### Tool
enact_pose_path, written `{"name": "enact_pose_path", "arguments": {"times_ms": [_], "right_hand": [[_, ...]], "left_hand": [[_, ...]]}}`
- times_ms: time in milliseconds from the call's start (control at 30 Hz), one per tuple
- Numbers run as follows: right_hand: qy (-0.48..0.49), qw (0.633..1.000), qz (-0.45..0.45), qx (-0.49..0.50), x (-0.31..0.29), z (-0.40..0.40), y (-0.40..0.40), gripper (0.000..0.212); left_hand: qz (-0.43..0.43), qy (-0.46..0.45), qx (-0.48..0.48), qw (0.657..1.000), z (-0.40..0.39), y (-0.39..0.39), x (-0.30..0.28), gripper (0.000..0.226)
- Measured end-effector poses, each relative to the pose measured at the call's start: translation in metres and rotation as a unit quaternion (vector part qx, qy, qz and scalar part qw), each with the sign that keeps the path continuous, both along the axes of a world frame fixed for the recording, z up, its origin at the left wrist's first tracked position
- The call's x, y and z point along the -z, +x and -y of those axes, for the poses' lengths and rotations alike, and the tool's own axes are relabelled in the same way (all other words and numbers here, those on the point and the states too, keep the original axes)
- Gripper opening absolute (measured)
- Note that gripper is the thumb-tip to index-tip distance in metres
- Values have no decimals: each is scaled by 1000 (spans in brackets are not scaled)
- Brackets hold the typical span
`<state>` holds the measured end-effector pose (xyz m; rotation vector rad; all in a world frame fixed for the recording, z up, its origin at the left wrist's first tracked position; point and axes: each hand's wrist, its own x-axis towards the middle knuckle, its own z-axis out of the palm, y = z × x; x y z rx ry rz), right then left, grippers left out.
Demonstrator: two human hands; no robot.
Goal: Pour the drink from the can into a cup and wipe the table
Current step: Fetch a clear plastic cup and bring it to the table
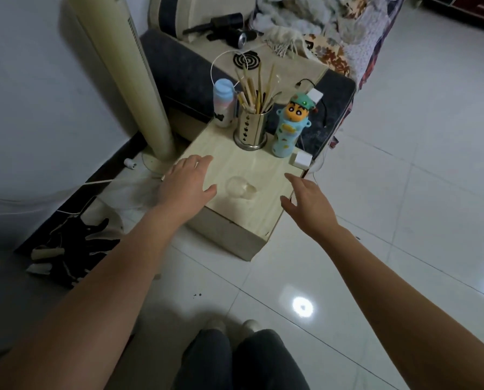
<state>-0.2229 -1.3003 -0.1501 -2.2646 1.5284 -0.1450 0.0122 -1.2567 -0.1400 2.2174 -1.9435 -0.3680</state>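
Glossy white tiled floor [404, 192] reflects ceiling light right of the hands; a pale wall [38, 80] stands left, a dark sofa [184, 68] beyond.

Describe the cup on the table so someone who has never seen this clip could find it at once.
Start at the pale wooden table in front of the sofa. Near its front edge, between the left hand and right hand, stands the cup. Unlike the colourful bottles and the metal holder behind it, it is clear, low and nearly invisible.
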Motion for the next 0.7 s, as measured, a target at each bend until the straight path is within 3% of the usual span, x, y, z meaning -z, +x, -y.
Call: {"name": "enact_pose_path", "arguments": {"times_ms": [400,700], "right_hand": [[83,976,179,88,180,59,30,82],[88,947,290,103,225,76,57,102]], "left_hand": [[-129,11,-24,991,46,-10,201,63],[-96,6,-2,995,51,-6,260,62]]}}
